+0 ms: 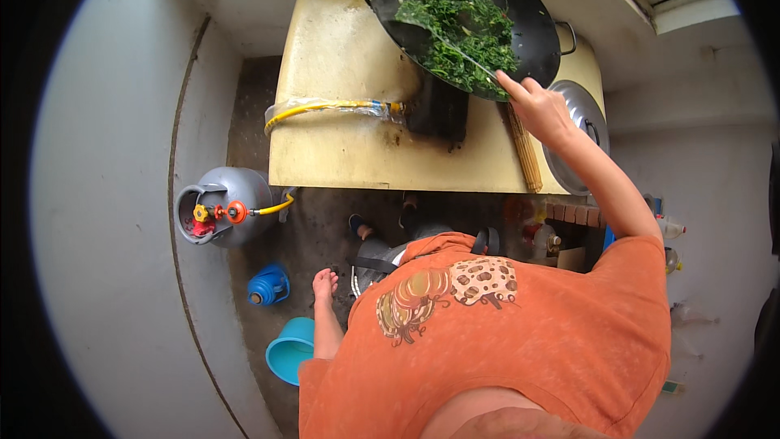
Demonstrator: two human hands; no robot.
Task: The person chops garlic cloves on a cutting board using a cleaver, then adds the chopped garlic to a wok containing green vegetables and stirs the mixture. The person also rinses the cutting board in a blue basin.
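A large black wok (pixel 532 16) with two loop handles sits on the yellow stove counter. Chopped leafy greens (pixel 467 32) fill its middle, with small pale bits among them. My right hand (pixel 536 106) is closed round the handle end of a thin metal spatula (pixel 463 53), over the wok's near right rim. The spatula slants up and left across the greens, and its far end is partly lost among them. Down at my left side hangs my left hand (pixel 325 283), its fingers loosely bent and apart, holding nothing.
A bamboo brush (pixel 525 150) and a grey metal lid (pixel 575 134) lie right on the yellow counter (pixel 341 150). A yellow hose (pixel 325 106) crosses its left side. A grey gas cylinder (pixel 244 195), a blue jug (pixel 268 284) and a turquoise basin (pixel 291 349) stand on the floor.
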